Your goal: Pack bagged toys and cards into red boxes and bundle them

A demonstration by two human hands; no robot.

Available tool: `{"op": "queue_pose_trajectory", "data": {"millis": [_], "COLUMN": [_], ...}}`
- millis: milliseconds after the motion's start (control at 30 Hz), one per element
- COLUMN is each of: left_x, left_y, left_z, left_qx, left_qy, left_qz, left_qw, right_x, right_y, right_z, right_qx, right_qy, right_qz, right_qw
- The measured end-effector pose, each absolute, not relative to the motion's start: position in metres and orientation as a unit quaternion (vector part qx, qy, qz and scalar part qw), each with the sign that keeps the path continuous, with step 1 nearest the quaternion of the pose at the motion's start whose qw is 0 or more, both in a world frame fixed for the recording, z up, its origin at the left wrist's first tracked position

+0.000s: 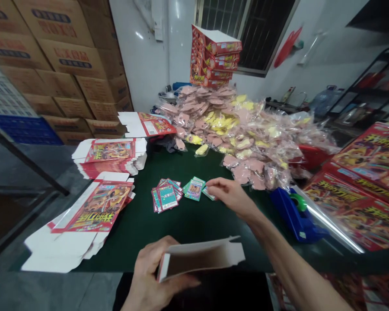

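Left hand (152,268): wrapped round one end of a box (201,250), thumb below and fingers above.
Box: held above the near edge of the worktop (129,237), its open side towards the viewer, plain inside showing, white flaps sticking out at the right end.
Right hand (228,196): stretched forward over the worktop, fingers bunched narrow, tips at the right-hand card (209,195); whether they grip it or only touch it, I cannot tell.
Cards: three groups in a row at mid-worktop; a spread red-edged pile (167,196) on the left, a small green pile (194,188) just beside it, and the right-hand card, partly hidden by the fingers.
Flat cartons: two printed stacks on the left side, a near stack (97,207) and a middle stack (110,151), white flaps spread out; another printed carton (155,125) lies farther back.
Bagged pieces (220,121): a wide heap across the back, pink and yellow in clear wrapping, spilling towards the right.
Made-up boxes: a red stack (214,58) rises behind the heap; more red boxes (350,190) stand at the right.
Tape dispenser (288,216): blue, with a green roll (298,201), between the right forearm and those boxes.
Left background: brown cartons (61,60) stacked high, beside a blue crate (26,129).
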State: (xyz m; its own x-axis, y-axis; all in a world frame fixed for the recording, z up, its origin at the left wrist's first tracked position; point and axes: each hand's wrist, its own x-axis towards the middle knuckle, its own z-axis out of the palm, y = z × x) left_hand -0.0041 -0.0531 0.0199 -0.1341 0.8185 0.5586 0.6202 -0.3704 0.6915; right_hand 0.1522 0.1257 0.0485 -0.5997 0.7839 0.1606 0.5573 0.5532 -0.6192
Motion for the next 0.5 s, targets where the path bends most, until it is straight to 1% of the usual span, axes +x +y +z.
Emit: {"op": "queue_pose_trajectory", "data": {"millis": [100,167,267,367,433,500], "left_x": [-0.005,-0.006,-0.008,-0.01,-0.01,-0.008], "left_y": [-0.059,-0.061,-0.064,-0.065,-0.065,-0.065], "left_z": [0.014,0.01,0.004,0.0,-0.002,-0.004], "left_qx": [0.613,0.599,0.584,0.581,0.568,0.54], "left_qy": [0.589,0.593,0.594,0.59,0.6,0.62], "left_qz": [0.525,0.536,0.553,0.558,0.558,0.564], "left_qw": [0.054,0.039,0.027,0.059,0.079,0.073], "right_x": [0.138,0.135,0.139,0.144,0.146,0.151], "right_y": [0.162,0.174,0.179,0.177,0.177,0.181], "right_z": [0.0,-0.017,-0.021,-0.019,-0.02,-0.021], "right_qx": [-0.465,-0.483,-0.473,-0.447,-0.438,-0.447], "right_qy": [-0.843,-0.845,-0.86,-0.878,-0.883,-0.877], "right_qz": [0.186,0.153,0.128,0.117,0.107,0.091], "right_qw": [0.198,0.174,0.141,0.124,0.13,0.152]}}
